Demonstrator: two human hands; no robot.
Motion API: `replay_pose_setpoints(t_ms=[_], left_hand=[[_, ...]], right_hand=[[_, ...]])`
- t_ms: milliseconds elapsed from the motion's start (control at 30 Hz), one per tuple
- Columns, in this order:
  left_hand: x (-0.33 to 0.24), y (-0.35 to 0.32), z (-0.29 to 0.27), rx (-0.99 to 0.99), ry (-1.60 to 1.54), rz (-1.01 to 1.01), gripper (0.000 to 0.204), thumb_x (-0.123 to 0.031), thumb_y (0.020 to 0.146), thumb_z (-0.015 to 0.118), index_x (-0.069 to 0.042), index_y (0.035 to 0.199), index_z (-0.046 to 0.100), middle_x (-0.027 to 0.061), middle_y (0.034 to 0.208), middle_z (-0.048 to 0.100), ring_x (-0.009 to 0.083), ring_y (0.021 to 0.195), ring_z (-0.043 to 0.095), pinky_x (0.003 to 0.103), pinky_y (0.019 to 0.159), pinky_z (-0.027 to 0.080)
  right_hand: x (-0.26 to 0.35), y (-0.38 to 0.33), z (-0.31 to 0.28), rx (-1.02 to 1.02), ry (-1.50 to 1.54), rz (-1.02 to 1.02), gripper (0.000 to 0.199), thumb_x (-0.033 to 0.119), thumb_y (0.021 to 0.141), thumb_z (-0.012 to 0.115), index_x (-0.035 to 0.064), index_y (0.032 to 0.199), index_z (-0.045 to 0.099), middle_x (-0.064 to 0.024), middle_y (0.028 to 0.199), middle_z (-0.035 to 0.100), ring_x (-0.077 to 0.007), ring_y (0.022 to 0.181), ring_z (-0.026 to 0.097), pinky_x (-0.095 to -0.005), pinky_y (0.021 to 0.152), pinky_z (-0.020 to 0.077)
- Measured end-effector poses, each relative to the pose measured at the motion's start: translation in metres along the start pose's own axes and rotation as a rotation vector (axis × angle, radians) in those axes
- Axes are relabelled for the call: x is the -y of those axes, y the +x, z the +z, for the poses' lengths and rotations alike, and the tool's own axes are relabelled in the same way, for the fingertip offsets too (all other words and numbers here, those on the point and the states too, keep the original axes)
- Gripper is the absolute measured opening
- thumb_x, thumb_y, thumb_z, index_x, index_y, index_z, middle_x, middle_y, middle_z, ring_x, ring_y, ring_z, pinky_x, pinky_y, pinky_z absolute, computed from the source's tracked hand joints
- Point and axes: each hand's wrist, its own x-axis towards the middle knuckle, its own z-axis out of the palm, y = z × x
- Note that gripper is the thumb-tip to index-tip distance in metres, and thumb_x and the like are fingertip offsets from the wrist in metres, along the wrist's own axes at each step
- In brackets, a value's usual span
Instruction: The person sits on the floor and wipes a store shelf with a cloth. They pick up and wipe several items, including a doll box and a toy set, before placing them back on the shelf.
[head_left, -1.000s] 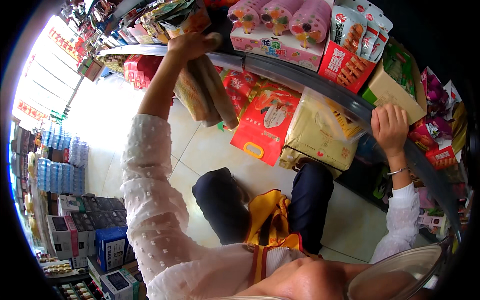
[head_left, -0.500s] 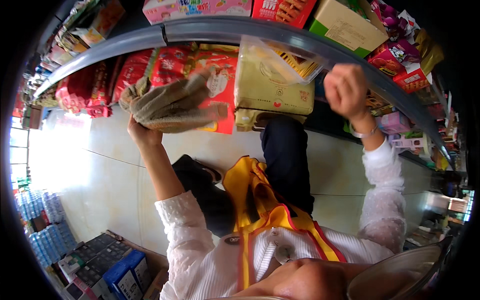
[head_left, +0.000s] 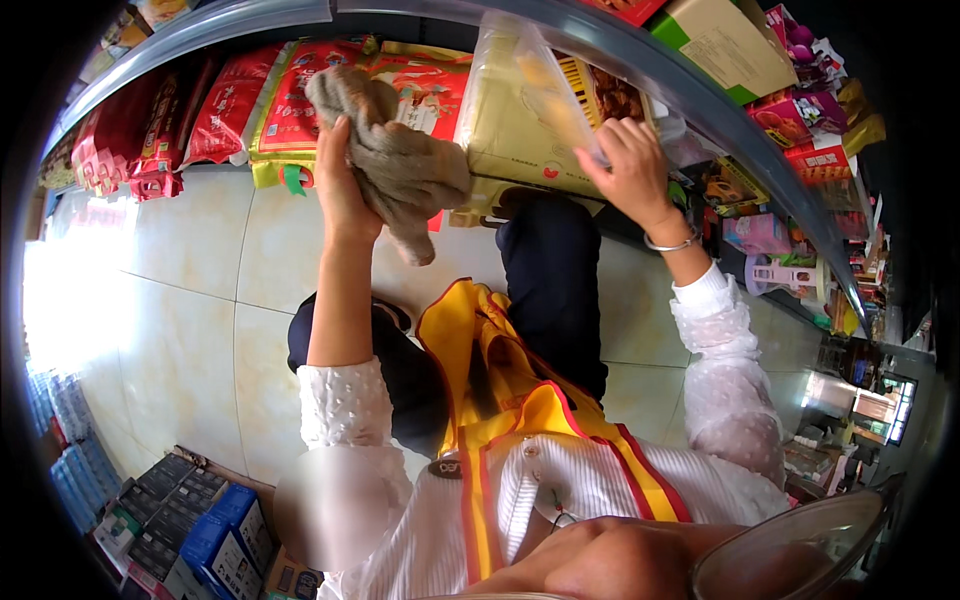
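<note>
Two hands work the shelf: left hand (head_left: 340,190) grips a cloth (head_left: 400,165), wiping unfinished; right hand (head_left: 625,160) fingers clasp a clear bag (head_left: 520,120).

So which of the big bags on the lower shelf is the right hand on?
The pale yellow clear-plastic bag; the right hand grips its right edge. The others are red.
</note>
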Motion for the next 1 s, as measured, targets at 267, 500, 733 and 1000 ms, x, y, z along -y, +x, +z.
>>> replay_pose_setpoints(t_ms=[267, 500, 733, 1000], left_hand=[[0.066, -0.064, 0.059, 0.733, 1.330, 0.792, 0.046, -0.013, 0.070, 0.073, -0.009, 0.115, 0.065, 0.0107, 0.103, 0.060, 0.0293, 0.079, 0.062, 0.035, 0.070, 0.052], [0.067, -0.011, 0.085, 0.132, 1.525, 1.025, 0.032, -0.012, 0.078, 0.066, -0.018, 0.110, 0.066, 0.0039, 0.093, 0.061, 0.0219, 0.060, 0.062, 0.033, 0.046, 0.048], [0.084, -0.061, 0.088, 0.604, 1.689, 1.040, 0.033, -0.016, 0.078, 0.067, -0.018, 0.111, 0.066, 0.0032, 0.090, 0.058, 0.0202, 0.060, 0.060, 0.033, 0.045, 0.047], [0.049, -0.028, 0.081, 0.273, 1.728, 0.943, 0.042, -0.013, 0.073, 0.067, -0.014, 0.116, 0.064, 0.0045, 0.092, 0.058, 0.0225, 0.062, 0.061, 0.033, 0.049, 0.049]], right_hand=[[0.041, -0.036, 0.000, -0.182, 0.317, 0.087, 0.020, 0.016, 0.068, 0.074, 0.0073, 0.077, 0.058, -0.0085, 0.072, 0.058, -0.0263, 0.068, 0.058, -0.0383, 0.062, 0.0448], [0.033, -0.041, 0.002, -0.170, 0.217, -0.040, 0.023, 0.012, 0.066, 0.070, 0.0124, 0.065, 0.047, -0.0009, 0.068, 0.051, -0.0192, 0.063, 0.051, -0.0324, 0.061, 0.0387], [0.029, -0.049, 0.010, -0.269, 0.281, -0.047, 0.019, 0.012, 0.068, 0.070, 0.0110, 0.064, 0.051, -0.0029, 0.074, 0.060, -0.0217, 0.065, 0.055, -0.0348, 0.071, 0.0396], [0.007, -0.065, -0.014, -0.079, 0.341, -0.015, 0.027, 0.037, 0.078, 0.069, 0.0150, 0.089, 0.058, -0.0036, 0.100, 0.054, -0.0215, 0.100, 0.052, -0.0410, 0.099, 0.0312]])
